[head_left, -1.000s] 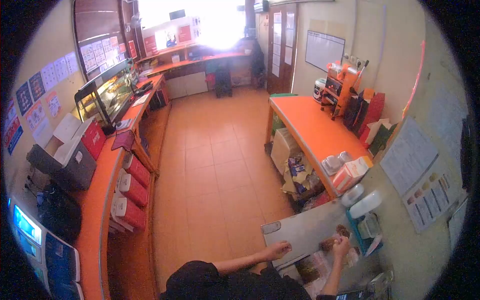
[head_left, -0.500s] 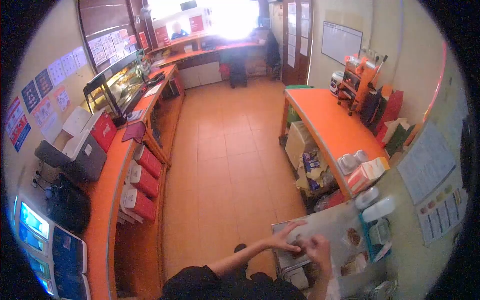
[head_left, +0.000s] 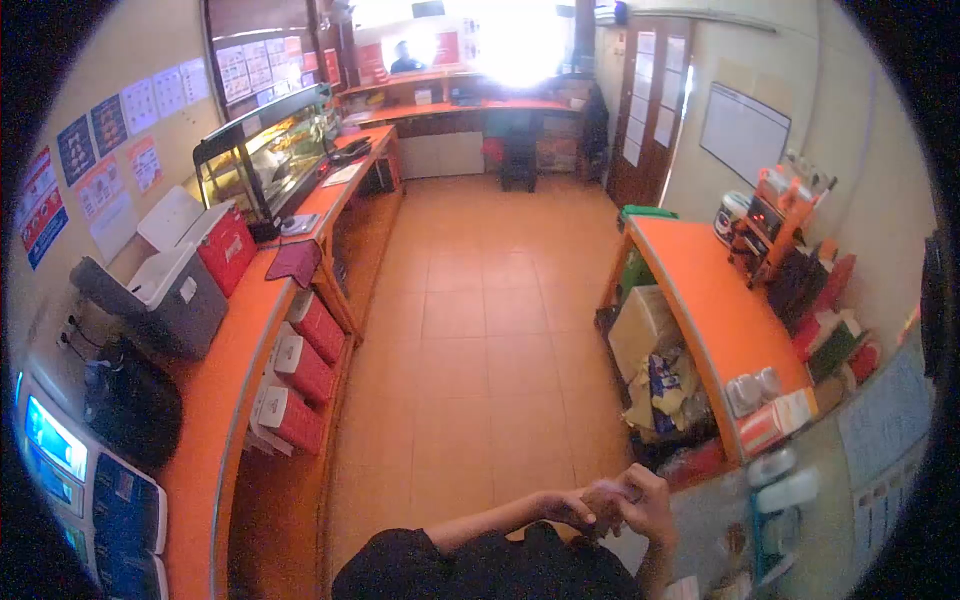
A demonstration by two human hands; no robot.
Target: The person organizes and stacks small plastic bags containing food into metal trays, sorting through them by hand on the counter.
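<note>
My left hand (head_left: pixel 570 509) and my right hand (head_left: pixel 645 505) meet in front of me, near the left edge of a pale steel work table (head_left: pixel 690 515). The left fingers are curled towards the right hand. My right hand is bent over them with its fingers closed. Something small and pale shows between the two hands, too blurred to name. On the table, to the right of my hands, lies a brown patch of food or a small dish (head_left: pixel 735 540), also blurred.
A teal rack (head_left: pixel 762 530) and white containers (head_left: pixel 787 491) stand at the table's right side. Beyond it, an orange counter (head_left: pixel 700 290) runs along the right wall. A long orange counter (head_left: pixel 235 370) with cool boxes (head_left: pixel 180 290) lines the left. Tiled floor (head_left: pixel 470 350) lies between.
The view has turned left, so the room sits further right. My left hand, spread over the table before, has curled in and come together with my right hand, off the tabletop.
</note>
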